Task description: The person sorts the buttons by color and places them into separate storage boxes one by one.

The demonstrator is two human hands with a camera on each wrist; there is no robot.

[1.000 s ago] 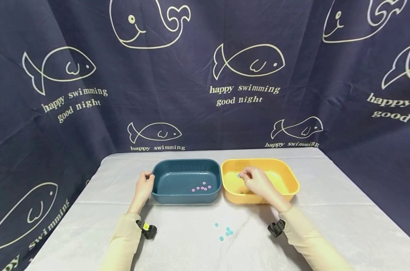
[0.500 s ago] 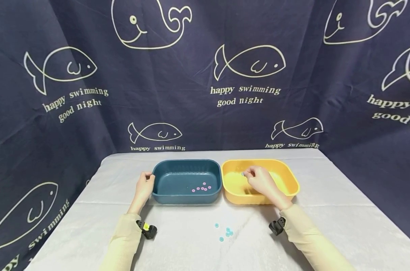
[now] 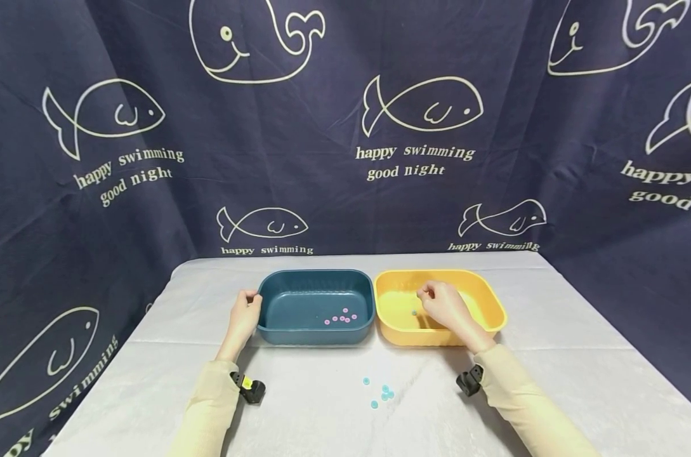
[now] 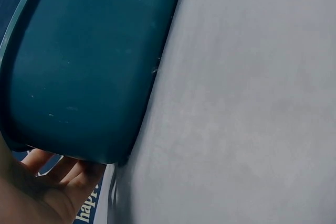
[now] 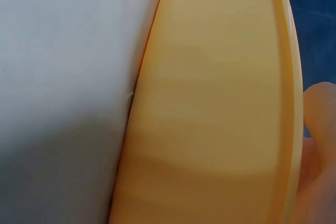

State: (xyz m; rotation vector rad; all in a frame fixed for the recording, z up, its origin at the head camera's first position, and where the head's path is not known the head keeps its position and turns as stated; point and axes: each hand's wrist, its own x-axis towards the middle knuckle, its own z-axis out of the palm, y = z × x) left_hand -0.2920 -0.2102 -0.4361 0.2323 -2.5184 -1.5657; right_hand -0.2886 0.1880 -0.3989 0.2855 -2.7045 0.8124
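Observation:
My left hand [image 3: 245, 316] holds the left end of a dark teal bin [image 3: 316, 336]; in the left wrist view its fingers [image 4: 71, 170] lie against the end wall. Several small pink beads [image 3: 342, 318] lie on that bin's floor, toward its right side. Over the yellow bin [image 3: 431, 338], my right hand [image 3: 445, 306] hangs with loosely curled fingers, and no bead shows between them. Below those fingertips a single blue bead [image 3: 414, 312] is inside the yellow bin. The right wrist view shows mostly the yellow outer wall [image 5: 210, 98], with part of the hand behind its rim.
Several light blue beads [image 3: 385, 396] lie on the pale cloth-covered table [image 3: 316, 412] in front of the bins. The two bins stand side by side, nearly touching. A dark blue curtain [image 3: 322, 184] with fish drawings hangs behind and at both sides.
My right hand has moved slightly right over the yellow bin and let go of the blue bead, which is now below the fingers in that bin. The left hand stays in place.

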